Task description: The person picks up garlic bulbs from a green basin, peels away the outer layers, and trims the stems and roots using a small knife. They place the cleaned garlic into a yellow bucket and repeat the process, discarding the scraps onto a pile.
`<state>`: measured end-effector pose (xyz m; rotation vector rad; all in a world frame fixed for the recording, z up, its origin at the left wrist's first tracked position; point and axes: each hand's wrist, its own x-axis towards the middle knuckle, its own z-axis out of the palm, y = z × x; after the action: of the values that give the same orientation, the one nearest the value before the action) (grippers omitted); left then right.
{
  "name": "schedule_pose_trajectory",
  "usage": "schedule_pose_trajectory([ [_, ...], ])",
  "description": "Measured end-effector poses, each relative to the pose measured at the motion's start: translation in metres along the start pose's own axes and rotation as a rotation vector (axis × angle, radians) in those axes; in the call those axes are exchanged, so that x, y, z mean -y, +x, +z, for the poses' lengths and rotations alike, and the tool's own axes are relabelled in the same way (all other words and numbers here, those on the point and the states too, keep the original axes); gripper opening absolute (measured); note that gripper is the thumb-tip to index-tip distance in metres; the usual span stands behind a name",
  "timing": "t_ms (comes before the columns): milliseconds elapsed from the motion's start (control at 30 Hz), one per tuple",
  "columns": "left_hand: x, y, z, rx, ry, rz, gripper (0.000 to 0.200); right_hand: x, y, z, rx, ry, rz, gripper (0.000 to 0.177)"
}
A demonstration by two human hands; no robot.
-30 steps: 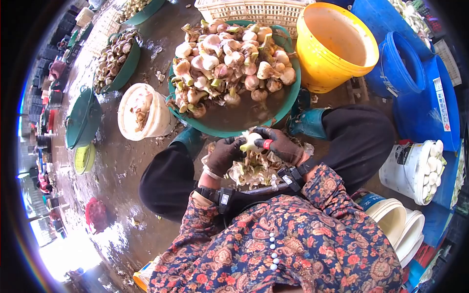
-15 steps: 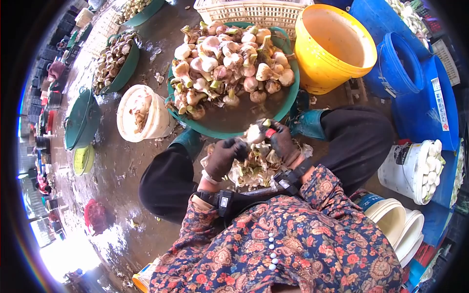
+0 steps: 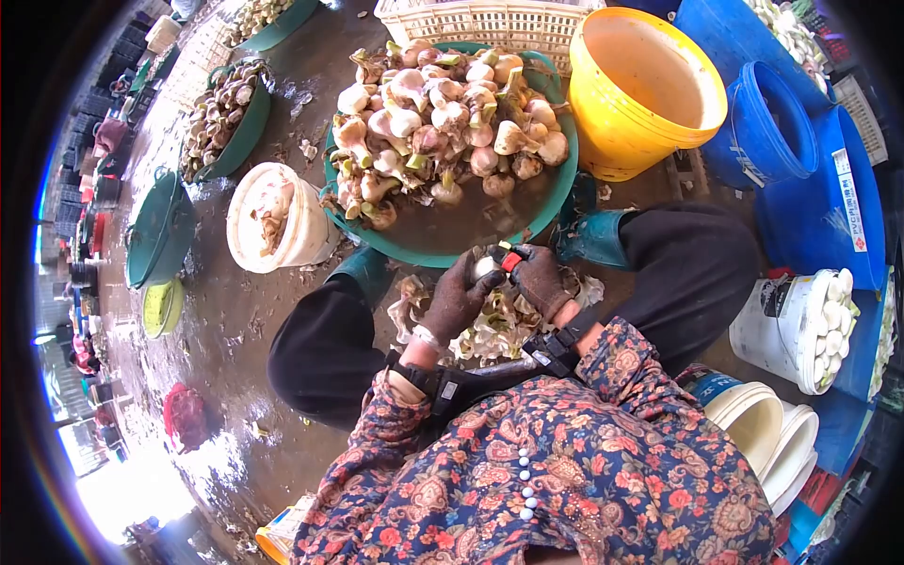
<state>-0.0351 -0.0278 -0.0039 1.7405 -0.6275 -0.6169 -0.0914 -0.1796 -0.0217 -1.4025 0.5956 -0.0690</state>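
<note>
In a dark glove, my left hand (image 3: 457, 299) is closed round a whitish garlic bulb (image 3: 485, 268), which shows between the fingers. My right hand (image 3: 541, 279), gloved too, grips a small tool with a red part (image 3: 511, 261) against the bulb's top right side. Beneath both hands lies a heap of peeled skins and leaves (image 3: 490, 330). Just beyond them stands a wide green basin (image 3: 414, 254), piled with untrimmed garlic bulbs (image 3: 443, 113).
A yellow bucket (image 3: 603, 104) and blue tubs (image 3: 772, 122) stand at the right. A white bucket of peeled garlic (image 3: 782, 320) is lower right. At the left are a white bucket (image 3: 315, 226), a green tub (image 3: 155, 235) and a red bag (image 3: 185, 417).
My left hand has moved up and right, my right hand slightly lower, and they are now closer together. The bulb has lost its brownish outer look and shows whiter.
</note>
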Motion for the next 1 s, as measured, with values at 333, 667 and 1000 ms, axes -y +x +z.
schedule_pose_trajectory([
  [333, -0.005, -0.008, -0.021, 0.147, -0.109, 0.011, 0.04, 0.025, -0.004, -0.014, 0.315, 0.294, 0.156, 0.021],
  [667, -0.03, -0.004, -0.02, 0.103, -0.584, -0.251, 0.051, 0.02, -0.003, -0.007, 0.249, 0.318, 0.05, 0.031],
  [1000, -0.02, -0.005, -0.016, -0.081, -0.456, -0.271, 0.015, 0.013, 0.0, -0.009, 0.303, 0.244, -0.036, 0.027],
])
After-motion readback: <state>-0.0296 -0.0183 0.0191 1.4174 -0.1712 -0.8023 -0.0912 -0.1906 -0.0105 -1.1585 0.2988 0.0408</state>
